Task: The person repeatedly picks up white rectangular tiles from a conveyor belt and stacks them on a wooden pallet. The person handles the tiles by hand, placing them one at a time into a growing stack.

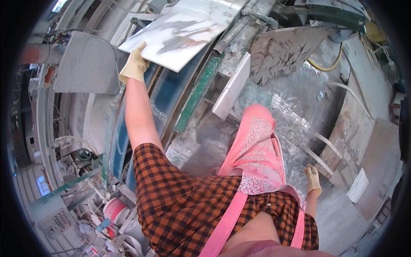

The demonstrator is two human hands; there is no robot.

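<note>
My left hand [135, 66], in a cream rubber glove, grips the near left corner of a white marble tile [188, 32] with grey and brown veins. Its thumb lies on the tile's top face, and the other fingers are mostly hidden at the edge. The tile rests across the rails of a machine bed [167, 92] with blue strips. Low at my right side hangs my right hand [313, 179], gloved alike. Its fingers are loosely bent and apart, with nothing seen in them.
A pale slab [233, 88] leans on edge beside the green rail [199, 92]. Behind it stands a stained board [284, 53]. A yellow hose [327, 67] lies on the wet floor at the far right. Lower left are a keypad panel [55, 222] and cluttered tools.
</note>
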